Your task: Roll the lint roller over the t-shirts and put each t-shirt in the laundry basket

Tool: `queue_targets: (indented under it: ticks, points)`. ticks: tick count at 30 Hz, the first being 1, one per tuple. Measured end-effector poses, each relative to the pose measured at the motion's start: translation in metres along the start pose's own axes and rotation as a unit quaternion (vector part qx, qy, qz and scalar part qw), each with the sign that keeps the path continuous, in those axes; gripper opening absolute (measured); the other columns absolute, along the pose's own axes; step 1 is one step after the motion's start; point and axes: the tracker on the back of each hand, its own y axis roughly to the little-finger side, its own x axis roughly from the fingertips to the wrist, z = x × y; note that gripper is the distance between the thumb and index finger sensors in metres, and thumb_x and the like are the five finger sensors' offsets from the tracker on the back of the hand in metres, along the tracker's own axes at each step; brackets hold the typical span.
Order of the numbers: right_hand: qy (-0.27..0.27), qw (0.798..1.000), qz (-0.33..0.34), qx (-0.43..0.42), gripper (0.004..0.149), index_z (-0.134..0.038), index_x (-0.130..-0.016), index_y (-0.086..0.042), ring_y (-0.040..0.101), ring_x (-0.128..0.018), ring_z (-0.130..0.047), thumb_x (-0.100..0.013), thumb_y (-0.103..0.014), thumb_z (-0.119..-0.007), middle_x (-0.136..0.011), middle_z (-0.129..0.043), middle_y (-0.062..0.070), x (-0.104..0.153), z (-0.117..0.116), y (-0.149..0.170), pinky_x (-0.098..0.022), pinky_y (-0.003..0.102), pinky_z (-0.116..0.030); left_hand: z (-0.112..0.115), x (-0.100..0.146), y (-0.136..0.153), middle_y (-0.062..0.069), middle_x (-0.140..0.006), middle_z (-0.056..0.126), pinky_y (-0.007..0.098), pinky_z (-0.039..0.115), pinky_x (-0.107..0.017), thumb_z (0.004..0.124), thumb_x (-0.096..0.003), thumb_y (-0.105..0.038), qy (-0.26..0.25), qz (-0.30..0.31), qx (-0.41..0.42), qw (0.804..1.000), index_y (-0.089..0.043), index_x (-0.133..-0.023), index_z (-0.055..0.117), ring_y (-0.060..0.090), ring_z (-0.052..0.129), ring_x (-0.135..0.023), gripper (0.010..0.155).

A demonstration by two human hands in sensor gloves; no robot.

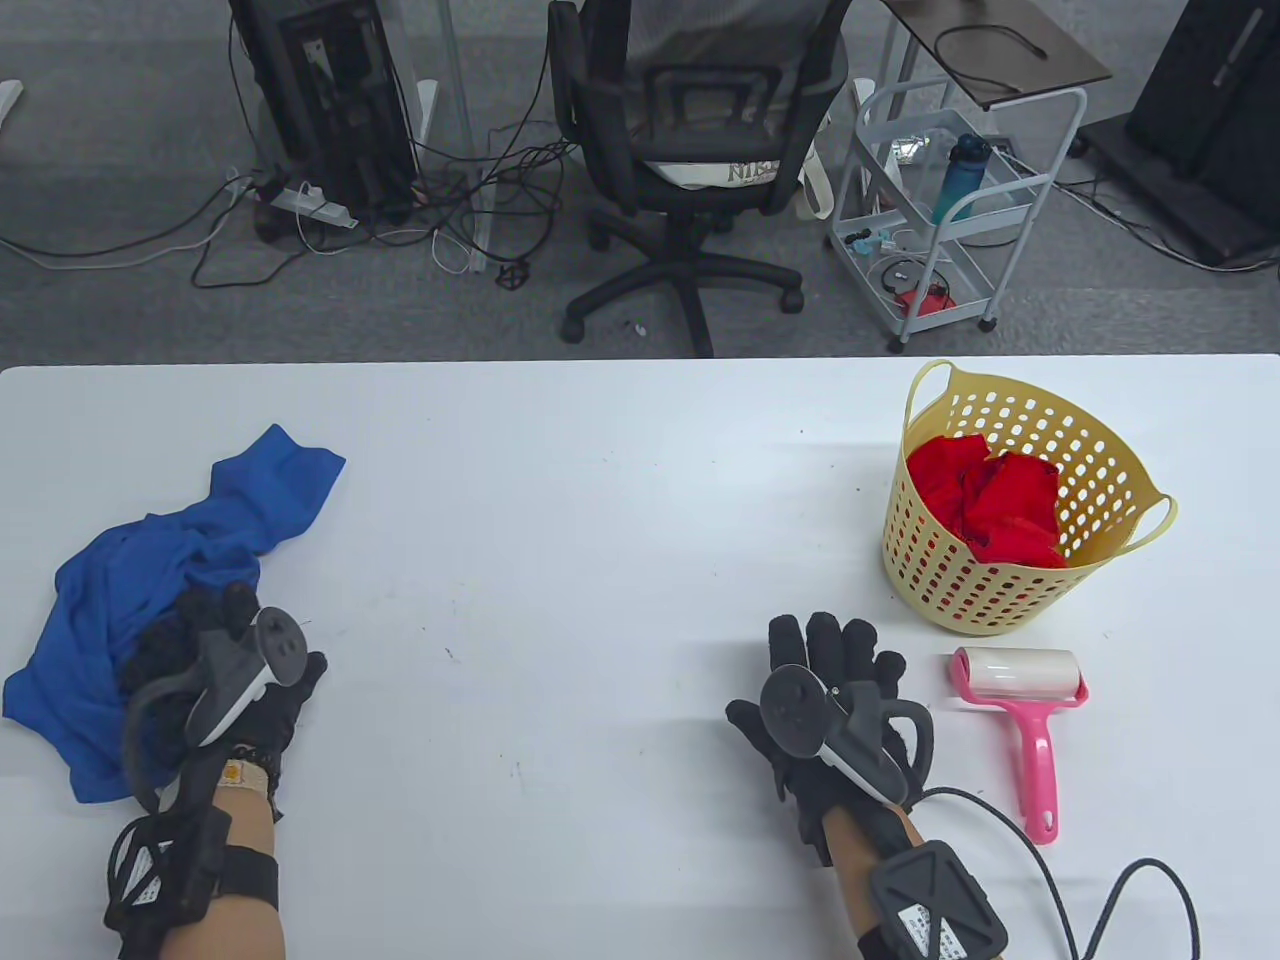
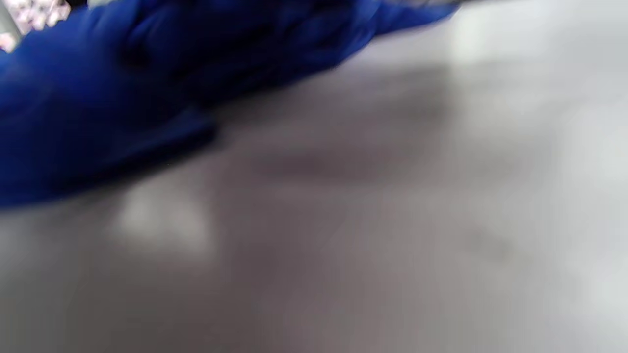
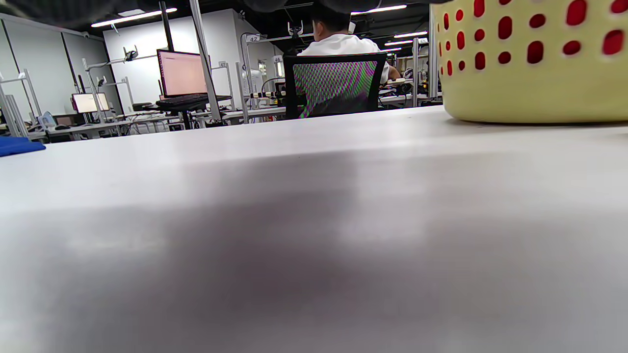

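Observation:
A crumpled blue t-shirt lies at the table's left; it fills the top left of the blurred left wrist view. My left hand lies on its near right part, fingers curled into the cloth. My right hand rests flat on the table with its fingers straight, holding nothing. Just to its right lies a pink lint roller, white roll pointing away from me, untouched. Behind the roller stands a yellow perforated laundry basket with a red t-shirt in it; the basket wall shows at the right wrist view's top right.
The white table stretches between the two hands. A black cable trails from my right wrist by the roller's handle. Beyond the far edge stand an office chair and a white trolley.

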Motion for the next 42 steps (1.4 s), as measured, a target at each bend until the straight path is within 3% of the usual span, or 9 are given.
queue_targets:
  ticks: [4,10,13,16,26,32,36,39,42]
  points:
    - [0.006,0.995,0.014,0.101,0.087,-0.031,-0.102,-0.017,0.059,-0.095,-0.033,-0.035,-0.063,-0.059,-0.104,-0.028,0.025,-0.002,-0.004,-0.003,-0.063,0.078,-0.036,0.01,-0.011,0.01,0.022,-0.12,0.008,0.081,0.033,-0.069,0.049,-0.041,-0.07,0.017,-0.013,0.032,0.999,-0.022,-0.109,0.0,0.059,0.022,-0.109,0.096]
    - [-0.022,0.996,0.0,0.091,0.086,-0.031,-0.102,-0.017,0.06,-0.095,-0.033,-0.035,-0.062,-0.06,-0.104,-0.028,0.025,-0.004,-0.01,0.001,-0.063,0.078,-0.035,0.003,-0.013,0.014,0.018,-0.116,0.045,0.063,0.06,-0.07,0.062,-0.0492,-0.051,-0.028,-0.017,0.026,0.999,-0.022,-0.11,0.023,0.048,0.051,-0.104,0.078]
    - [-0.026,0.995,-0.002,0.093,0.086,-0.032,-0.102,-0.017,0.06,-0.095,-0.033,-0.035,-0.062,-0.061,-0.104,-0.029,0.025,-0.004,-0.011,0.002,-0.063,0.078,-0.035,-0.004,-0.009,0.016,0.01,-0.101,0.071,0.052,0.078,-0.061,0.075,-0.0505,-0.033,-0.086,-0.026,0.028,0.996,-0.025,-0.103,0.053,0.036,0.074,-0.089,0.058]
    - [-0.03,0.995,-0.004,0.09,0.085,-0.033,-0.102,-0.017,0.06,-0.095,-0.034,-0.036,-0.062,-0.062,-0.104,-0.03,0.025,-0.004,-0.01,0.003,-0.063,0.078,-0.035,-0.009,-0.005,0.01,0.006,-0.085,0.085,0.047,0.086,-0.051,0.079,-0.0477,-0.026,-0.118,-0.014,0.015,0.993,-0.025,-0.092,0.069,0.03,0.086,-0.074,0.046]
    - [-0.045,0.995,0.017,0.084,0.083,-0.036,-0.102,-0.017,0.059,-0.095,-0.036,-0.036,-0.061,-0.062,-0.104,-0.033,0.025,0.0,-0.013,-0.009,-0.063,0.078,-0.036,-0.014,0.04,-0.082,0.015,-0.078,0.089,0.049,0.085,-0.049,0.08,-0.0465,-0.026,-0.133,0.149,-0.092,0.976,-0.018,-0.086,0.069,0.037,0.09,-0.069,0.042]
    - [-0.047,0.996,0.024,0.075,0.083,-0.037,-0.102,-0.017,0.059,-0.095,-0.037,-0.036,-0.06,-0.063,-0.104,-0.034,0.025,-0.001,-0.013,-0.012,-0.063,0.078,-0.036,-0.008,0.1,-0.151,0.015,-0.076,0.091,0.048,0.086,-0.047,0.081,-0.0456,-0.026,-0.179,0.331,-0.122,0.918,-0.019,-0.086,0.071,0.037,0.092,-0.066,0.042]
    - [-0.056,0.996,0.025,0.066,0.083,-0.036,-0.102,-0.017,0.059,-0.095,-0.036,-0.036,-0.06,-0.063,-0.104,-0.033,0.025,-0.001,-0.015,-0.01,-0.063,0.078,-0.036,-0.001,0.145,-0.181,0.013,-0.076,0.091,0.047,0.085,-0.048,0.081,-0.0445,-0.027,-0.195,0.473,-0.129,0.85,-0.021,-0.086,0.072,0.035,0.091,-0.068,0.043]
    - [-0.06,0.996,0.026,0.057,0.088,-0.028,-0.102,-0.016,0.059,-0.095,-0.034,-0.036,-0.06,-0.066,-0.104,-0.028,0.025,-0.003,-0.015,-0.01,-0.063,0.078,-0.035,-0.001,0.171,-0.192,0.008,-0.076,0.093,0.046,0.085,-0.05,0.083,-0.0426,-0.03,-0.141,0.584,-0.095,0.794,-0.027,-0.086,0.077,0.032,0.091,-0.069,0.044]
    - [-0.077,0.994,0.054,0.054,0.095,-0.015,-0.101,-0.018,0.06,-0.096,-0.025,-0.036,-0.058,-0.071,-0.104,-0.017,0.025,-0.003,-0.017,-0.012,-0.063,0.079,-0.029,-0.001,0.184,-0.196,0.004,-0.078,0.095,0.048,0.082,-0.053,0.085,-0.0416,-0.032,-0.054,0.633,-0.061,0.77,-0.032,-0.086,0.081,0.03,0.088,-0.073,0.044]
